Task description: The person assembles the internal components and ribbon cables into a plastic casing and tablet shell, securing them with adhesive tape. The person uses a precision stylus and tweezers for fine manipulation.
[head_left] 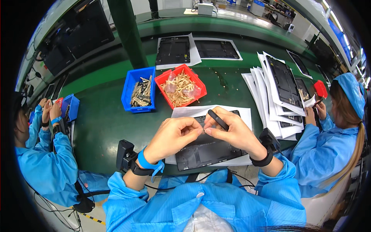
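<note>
Both my hands meet above a flat black device casing (214,152), which lies on white sheets on the green table. My left hand (178,133) is closed in a pinch, thumb against forefinger; whatever lies between the tips is too small to make out. In my right hand (232,131) a black stick-like tool (218,120) rests, slanting up from between the fingers. The thumb and forefinger of that hand are also pinched, almost touching the left fingertips. Beyond the hands stand a red bin (198,80) of tangled tan strips and a blue bin (127,89) of narrow strip-like parts.
On the right rises a stack of black casings layered with white sheets (259,101). Two more casings (172,51) lie at the back, near a green post (129,34). Co-workers in blue sit left (46,162) and right (328,143). Cables (174,188) cross my lap.
</note>
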Demonstrator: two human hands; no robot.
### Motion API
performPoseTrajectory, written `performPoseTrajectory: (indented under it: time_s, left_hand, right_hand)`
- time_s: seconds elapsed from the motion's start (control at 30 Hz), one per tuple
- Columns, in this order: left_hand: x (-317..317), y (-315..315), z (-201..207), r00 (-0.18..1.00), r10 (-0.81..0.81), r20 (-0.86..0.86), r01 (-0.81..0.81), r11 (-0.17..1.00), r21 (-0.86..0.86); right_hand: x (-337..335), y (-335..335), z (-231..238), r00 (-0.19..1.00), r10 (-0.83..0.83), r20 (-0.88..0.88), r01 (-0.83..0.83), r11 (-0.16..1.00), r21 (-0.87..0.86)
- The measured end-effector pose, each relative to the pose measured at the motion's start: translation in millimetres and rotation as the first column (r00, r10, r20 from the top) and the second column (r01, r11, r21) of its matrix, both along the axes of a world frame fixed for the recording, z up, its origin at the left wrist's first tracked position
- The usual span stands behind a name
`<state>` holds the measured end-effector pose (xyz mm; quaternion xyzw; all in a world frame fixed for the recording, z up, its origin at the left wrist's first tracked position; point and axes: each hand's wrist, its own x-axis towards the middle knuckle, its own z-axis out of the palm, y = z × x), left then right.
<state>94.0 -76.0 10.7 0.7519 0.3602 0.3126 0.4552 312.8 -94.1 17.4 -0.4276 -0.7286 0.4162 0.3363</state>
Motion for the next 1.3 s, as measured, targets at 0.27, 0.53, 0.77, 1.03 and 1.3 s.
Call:
performPoseTrajectory:
  time_s: [0.27,0.53,0.77,1.03,1.3]
  left_hand:
    - [6,-1,13,0.986,0.011,-0.166,0.017,0.987,0.161]
    - [17,-10,3,0.98,0.185,-0.069,-0.155,0.937,0.313]
    - [21,-18,-12,0.924,0.38,-0.024,-0.205,0.549,0.81]
    - [21,-13,-13,0.961,0.276,-0.014,-0.179,0.661,0.729]
    - [22,-18,-36,0.746,0.247,0.618,0.095,0.88,-0.466]
  right_hand:
    - [1,3,-9,1.0,-0.004,0.029,0.001,0.995,0.105]
    - [-3,4,-8,0.986,-0.1,-0.131,0.088,0.992,-0.093]
    - [-8,-1,-27,0.942,-0.177,-0.286,0.146,0.981,-0.128]
    - [-15,-10,-17,0.936,-0.218,-0.275,0.228,0.974,0.004]
    - [-18,-10,-28,0.952,-0.254,-0.168,0.302,0.858,0.415]
